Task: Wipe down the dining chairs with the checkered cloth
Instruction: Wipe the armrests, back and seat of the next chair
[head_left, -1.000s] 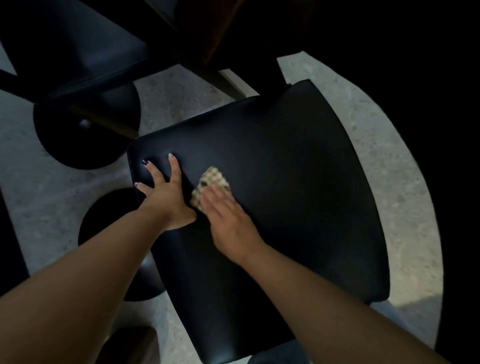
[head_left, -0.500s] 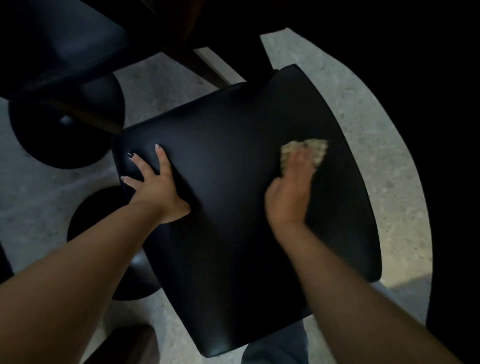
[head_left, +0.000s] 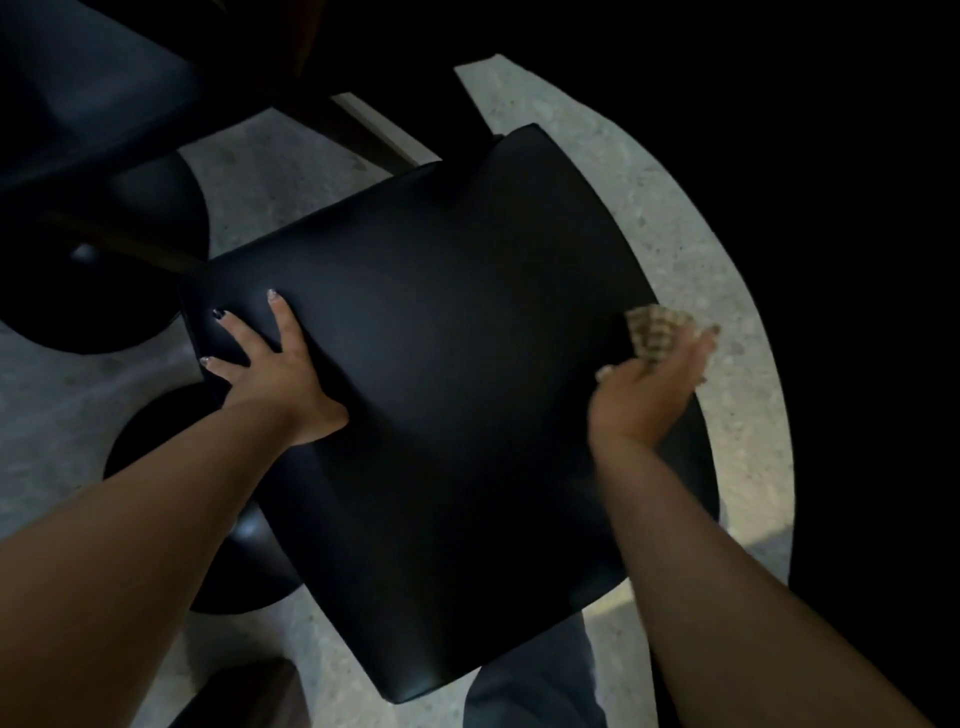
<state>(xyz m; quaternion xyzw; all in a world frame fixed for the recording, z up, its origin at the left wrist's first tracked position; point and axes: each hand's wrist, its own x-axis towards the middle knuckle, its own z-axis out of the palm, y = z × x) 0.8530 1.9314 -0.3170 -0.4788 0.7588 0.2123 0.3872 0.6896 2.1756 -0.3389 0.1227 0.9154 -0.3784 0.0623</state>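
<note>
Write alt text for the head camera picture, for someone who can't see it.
Seen from above, a person's right hand holds a checkered cloth at the right edge of a black chair seat, while the left hand rests with spread fingers on the seat's left side. Speckled grey floor and dark round bases surround the chair.

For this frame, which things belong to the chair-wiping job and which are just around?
In the job:
- checkered cloth, in the right hand
- black chair seat, steadied by the left hand

Just around:
- second chair
- round bases
- speckled floor
</note>
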